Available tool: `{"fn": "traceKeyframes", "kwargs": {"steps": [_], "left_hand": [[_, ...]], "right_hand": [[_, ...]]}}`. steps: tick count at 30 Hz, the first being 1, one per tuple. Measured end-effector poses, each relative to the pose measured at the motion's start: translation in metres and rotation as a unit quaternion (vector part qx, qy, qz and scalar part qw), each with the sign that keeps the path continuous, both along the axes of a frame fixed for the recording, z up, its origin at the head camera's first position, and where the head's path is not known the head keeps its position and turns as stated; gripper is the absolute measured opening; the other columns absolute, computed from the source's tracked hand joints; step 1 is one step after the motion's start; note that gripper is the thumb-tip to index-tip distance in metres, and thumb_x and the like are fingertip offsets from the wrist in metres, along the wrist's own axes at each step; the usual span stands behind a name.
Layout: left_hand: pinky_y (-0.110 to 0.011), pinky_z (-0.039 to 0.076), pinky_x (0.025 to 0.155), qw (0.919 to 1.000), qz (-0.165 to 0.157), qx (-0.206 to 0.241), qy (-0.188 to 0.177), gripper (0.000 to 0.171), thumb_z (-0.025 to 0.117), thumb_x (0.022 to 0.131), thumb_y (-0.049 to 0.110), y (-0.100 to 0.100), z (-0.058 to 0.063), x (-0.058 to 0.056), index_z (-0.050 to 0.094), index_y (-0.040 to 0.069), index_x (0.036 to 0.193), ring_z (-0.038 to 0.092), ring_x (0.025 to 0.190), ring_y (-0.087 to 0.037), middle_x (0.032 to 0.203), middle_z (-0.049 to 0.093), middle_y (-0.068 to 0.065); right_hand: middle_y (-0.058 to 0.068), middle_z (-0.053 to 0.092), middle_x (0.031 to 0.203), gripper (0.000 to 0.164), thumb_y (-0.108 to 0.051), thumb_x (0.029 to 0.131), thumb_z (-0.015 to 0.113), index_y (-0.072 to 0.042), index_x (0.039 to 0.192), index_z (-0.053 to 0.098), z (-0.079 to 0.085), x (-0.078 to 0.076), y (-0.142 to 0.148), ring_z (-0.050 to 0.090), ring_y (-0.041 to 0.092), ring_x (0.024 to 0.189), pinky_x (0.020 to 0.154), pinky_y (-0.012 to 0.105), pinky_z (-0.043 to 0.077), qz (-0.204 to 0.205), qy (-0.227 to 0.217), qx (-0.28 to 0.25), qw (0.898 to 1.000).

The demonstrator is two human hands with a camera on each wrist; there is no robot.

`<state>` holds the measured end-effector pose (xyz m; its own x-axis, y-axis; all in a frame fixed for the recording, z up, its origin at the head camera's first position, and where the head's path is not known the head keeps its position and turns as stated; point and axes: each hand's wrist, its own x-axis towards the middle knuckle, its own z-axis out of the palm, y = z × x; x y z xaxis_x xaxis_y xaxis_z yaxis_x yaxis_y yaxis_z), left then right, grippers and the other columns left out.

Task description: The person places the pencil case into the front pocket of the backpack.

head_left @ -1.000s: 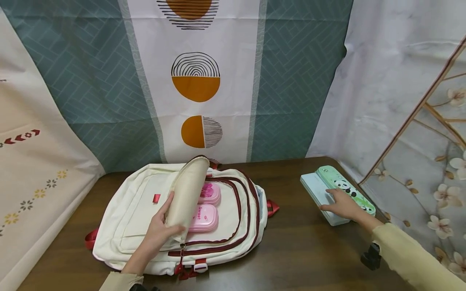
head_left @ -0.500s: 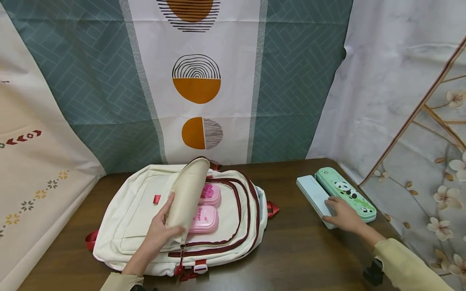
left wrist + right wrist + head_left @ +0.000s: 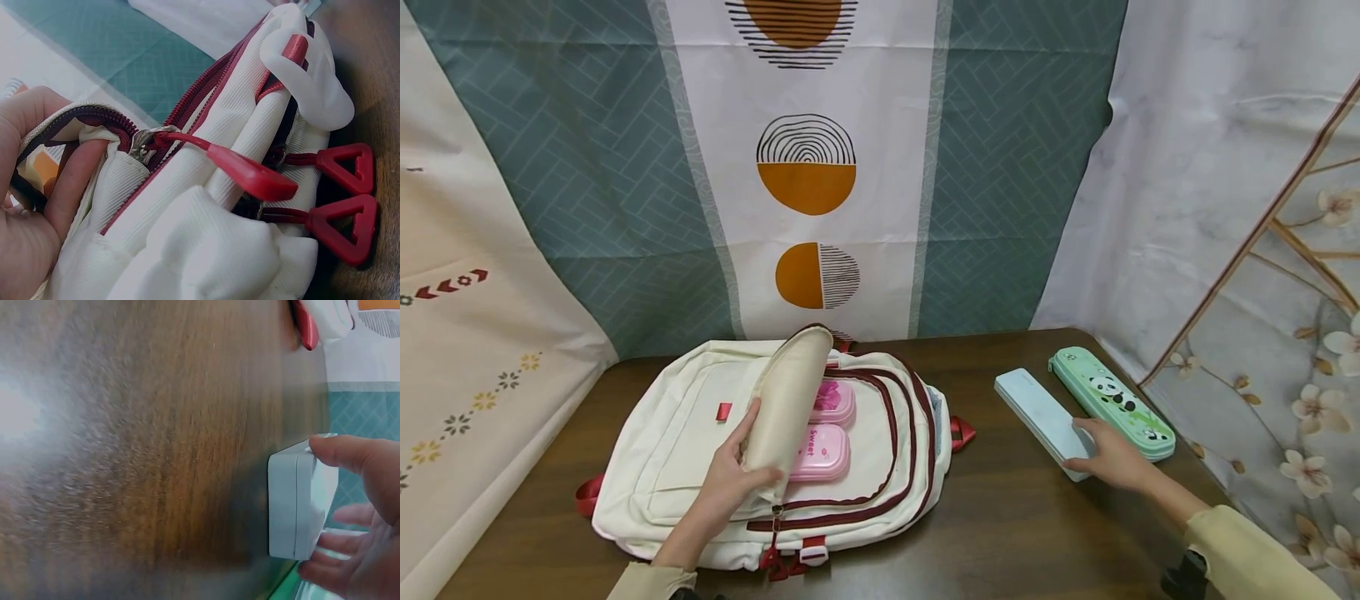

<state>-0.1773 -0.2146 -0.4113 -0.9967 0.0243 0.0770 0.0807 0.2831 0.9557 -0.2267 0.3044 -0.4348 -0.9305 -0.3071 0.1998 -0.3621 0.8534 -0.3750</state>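
A cream backpack [image 3: 688,442] with dark red zippers lies on the table, its front pocket unzipped. My left hand [image 3: 726,471] holds back the pocket flap [image 3: 790,404]; in the left wrist view, thumb and fingers [image 3: 78,181] pinch its zippered edge. Two pink pencil cases [image 3: 822,452] show inside the pocket, partly covered by the flap. On the right, my right hand [image 3: 1112,454] grips the near end of a pale blue pencil case [image 3: 1033,408]. The right wrist view has the thumb [image 3: 350,453] on one side of this case [image 3: 294,506] and the fingers on the other.
A green panda pencil case [image 3: 1112,400] lies right of the pale blue one, by the table's right edge. Brown table surface [image 3: 985,500] stretches between backpack and right hand. Red zipper pulls [image 3: 344,228] hang off the backpack's near side. Patterned curtains [image 3: 1022,167] enclose the table.
My right hand has drawn the pale blue pencil case left, away from the green one, and a gap has opened between them. The left hand stays at the flap.
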Motion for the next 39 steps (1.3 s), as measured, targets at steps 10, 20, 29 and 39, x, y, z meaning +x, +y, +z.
{"fn": "traceKeyframes", "kwargs": {"steps": [10,20,29,39], "left_hand": [[-0.038,0.035,0.09,0.9999,-0.003,-0.009,-0.009,0.098,0.071,0.07,0.003,-0.001,0.005,-0.001,0.015,0.026,0.146,0.026,0.124,-0.027,0.151,0.01,-0.008],[-0.042,0.031,0.096,0.9981,0.001,-0.041,-0.047,0.099,0.076,0.07,0.013,-0.002,0.017,-0.002,0.014,0.027,0.146,0.021,0.129,-0.025,0.151,0.01,-0.009],[-0.033,0.033,0.092,0.9956,-0.001,-0.021,-0.092,0.103,0.078,0.068,0.015,-0.006,0.025,0.001,0.011,0.024,0.147,0.018,0.129,-0.026,0.151,0.006,-0.009],[-0.016,0.039,0.08,0.9928,-0.034,0.045,-0.106,0.098,0.071,0.076,0.009,-0.007,0.027,0.003,0.005,0.027,0.147,0.013,0.13,-0.028,0.152,-0.004,-0.006]], "right_hand": [[0.034,0.057,0.103,0.071,-0.029,0.065,0.077,0.021,0.109,0.051,0.0,0.01,0.004,0.055,0.041,0.092,0.074,0.049,0.044,-0.074,-0.048,-0.02,0.996],[0.029,0.061,0.099,0.062,-0.025,0.064,0.074,0.017,0.107,0.057,0.004,0.0,0.004,0.058,0.036,0.087,0.071,0.045,0.045,-0.088,-0.039,-0.018,0.995],[0.023,0.063,0.1,0.058,-0.026,0.065,0.071,0.011,0.109,0.059,0.035,-0.009,-0.024,0.058,0.028,0.087,0.07,0.037,0.045,-0.06,-0.044,-0.035,0.997],[0.013,0.064,0.1,0.058,-0.022,0.067,0.074,0.005,0.115,0.058,0.084,-0.005,-0.082,0.056,0.017,0.079,0.065,0.03,0.045,0.043,-0.043,-0.09,0.994]]}}
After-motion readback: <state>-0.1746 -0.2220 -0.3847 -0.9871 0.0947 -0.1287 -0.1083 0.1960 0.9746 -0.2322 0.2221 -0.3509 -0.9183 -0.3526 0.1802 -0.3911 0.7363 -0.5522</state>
